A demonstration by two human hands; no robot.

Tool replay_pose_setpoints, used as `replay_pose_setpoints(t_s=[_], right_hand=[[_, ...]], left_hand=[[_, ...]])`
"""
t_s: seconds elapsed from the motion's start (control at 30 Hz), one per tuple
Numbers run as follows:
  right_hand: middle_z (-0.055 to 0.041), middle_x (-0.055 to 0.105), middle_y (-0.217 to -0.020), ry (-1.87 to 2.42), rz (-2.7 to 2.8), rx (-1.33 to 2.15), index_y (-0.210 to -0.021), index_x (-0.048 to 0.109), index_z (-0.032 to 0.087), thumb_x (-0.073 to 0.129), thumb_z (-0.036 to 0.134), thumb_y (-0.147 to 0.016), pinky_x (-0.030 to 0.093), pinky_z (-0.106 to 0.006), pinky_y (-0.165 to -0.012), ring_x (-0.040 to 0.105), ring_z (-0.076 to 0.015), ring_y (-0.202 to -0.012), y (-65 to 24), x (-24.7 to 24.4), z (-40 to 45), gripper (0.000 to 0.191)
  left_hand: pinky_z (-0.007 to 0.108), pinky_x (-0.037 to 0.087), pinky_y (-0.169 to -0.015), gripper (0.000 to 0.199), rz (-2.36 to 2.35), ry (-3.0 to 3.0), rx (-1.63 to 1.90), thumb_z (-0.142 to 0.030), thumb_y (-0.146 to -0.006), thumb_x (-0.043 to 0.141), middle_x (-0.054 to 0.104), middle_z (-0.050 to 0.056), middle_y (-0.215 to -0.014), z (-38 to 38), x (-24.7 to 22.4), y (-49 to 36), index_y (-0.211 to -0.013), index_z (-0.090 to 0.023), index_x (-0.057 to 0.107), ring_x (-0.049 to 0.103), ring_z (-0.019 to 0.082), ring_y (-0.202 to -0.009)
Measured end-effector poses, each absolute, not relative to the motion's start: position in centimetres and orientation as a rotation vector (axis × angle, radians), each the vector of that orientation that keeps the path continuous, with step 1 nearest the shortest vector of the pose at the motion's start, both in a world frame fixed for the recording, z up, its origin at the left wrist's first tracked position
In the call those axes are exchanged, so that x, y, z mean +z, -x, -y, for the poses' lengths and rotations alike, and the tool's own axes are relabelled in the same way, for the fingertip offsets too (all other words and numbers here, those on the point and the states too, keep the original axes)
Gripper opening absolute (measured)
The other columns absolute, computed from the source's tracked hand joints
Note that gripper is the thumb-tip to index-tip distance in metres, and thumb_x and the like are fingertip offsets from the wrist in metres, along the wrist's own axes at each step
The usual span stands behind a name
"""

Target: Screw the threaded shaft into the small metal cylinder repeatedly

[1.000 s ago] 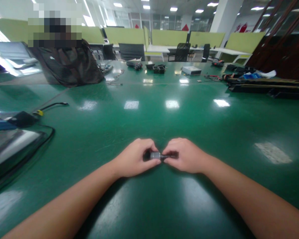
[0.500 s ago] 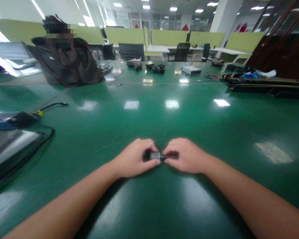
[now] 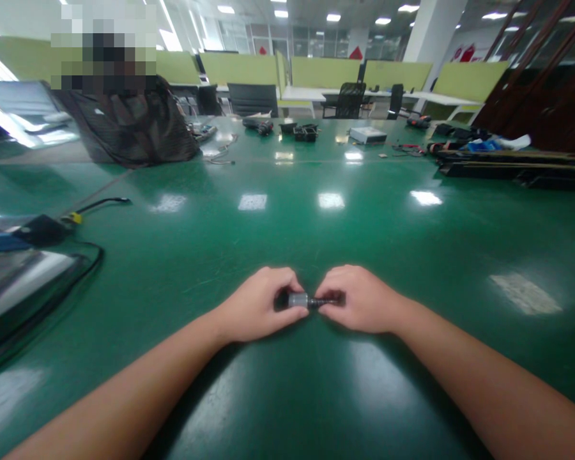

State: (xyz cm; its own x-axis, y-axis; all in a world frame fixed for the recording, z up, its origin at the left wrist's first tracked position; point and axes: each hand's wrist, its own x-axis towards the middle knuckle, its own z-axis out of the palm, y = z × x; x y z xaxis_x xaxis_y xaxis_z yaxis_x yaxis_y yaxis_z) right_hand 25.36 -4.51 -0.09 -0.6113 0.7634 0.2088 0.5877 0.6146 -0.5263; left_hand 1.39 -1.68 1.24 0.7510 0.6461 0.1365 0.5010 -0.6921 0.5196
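Observation:
Low in the middle of the head view, a small grey cylinder (image 3: pixel 298 299) with a thin dark ribbed shaft (image 3: pixel 323 302) lies crosswise just over the green table (image 3: pixel 287 243). My left hand (image 3: pixel 261 305) is closed round the cylinder, thumb and fingers on its two sides. My right hand (image 3: pixel 357 300) pinches the dark shaft, fingertips a little right of where it meets the cylinder. Part of the shaft's far end is hidden in my right hand.
A large dark bag (image 3: pixel 134 128) stands at the back left. Flat devices with black cables (image 3: pixel 23 275) lie at the left edge. Further back are a white box (image 3: pixel 368 135) and black parts (image 3: pixel 305 132). Dark panels (image 3: pixel 517 167) are stacked at the right.
My right hand has shifted very slightly right along the shaft, so a bit more of it shows beside the cylinder. My left hand has stayed in place.

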Motion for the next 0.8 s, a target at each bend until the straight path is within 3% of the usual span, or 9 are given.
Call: replay_pose_setpoints(t_s=[0.8], right_hand=[[-0.0006,0.07,-0.078,1.22,2.381,0.774,-0.084,0.076,0.018,0.076,0.019,-0.076,0.045,-0.024,-0.065,0.061,-0.0121,-0.069,-27.2,0.9,4.2,0.008]], left_hand=[[0.03,0.043,-0.075,0.02,-0.879,-2.474,0.412,-0.039,-0.086,0.069,0.068,0.002,-0.087,1.6,1.2,-1.1,-0.092,-0.02,0.066,0.061,0.018,-0.077]])
